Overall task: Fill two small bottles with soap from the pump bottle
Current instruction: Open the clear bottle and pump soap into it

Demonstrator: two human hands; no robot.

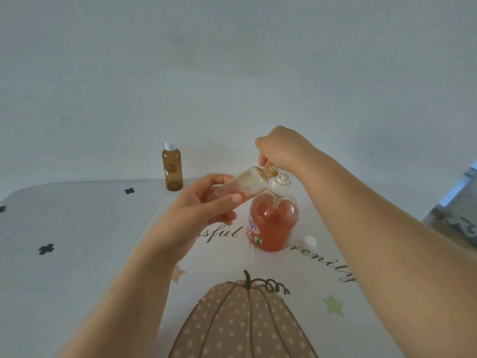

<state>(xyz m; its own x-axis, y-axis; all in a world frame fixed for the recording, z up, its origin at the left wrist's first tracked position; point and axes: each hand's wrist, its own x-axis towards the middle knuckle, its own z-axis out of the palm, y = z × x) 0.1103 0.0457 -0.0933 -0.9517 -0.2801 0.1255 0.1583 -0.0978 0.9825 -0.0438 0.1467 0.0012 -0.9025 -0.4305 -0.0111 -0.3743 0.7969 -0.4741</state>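
The pump bottle (273, 223), clear with orange soap and a white pump head, stands on the table at centre. My left hand (204, 205) grips a small amber bottle (247, 186), uncapped and tilted, its neck right at the pump's nozzle. My right hand (281, 151) is above the pump head with fingers curled down onto it; where they touch is hidden. A second small amber bottle (172, 170) with a white cap stands upright at the back left. A loose white cap (309, 242) lies right of the pump bottle.
The table wears a white cloth (90, 241) printed with black crosses, a dotted pumpkin and script lettering. A plain wall rises just behind the table. Past the right table edge sits some dark clutter (459, 215).
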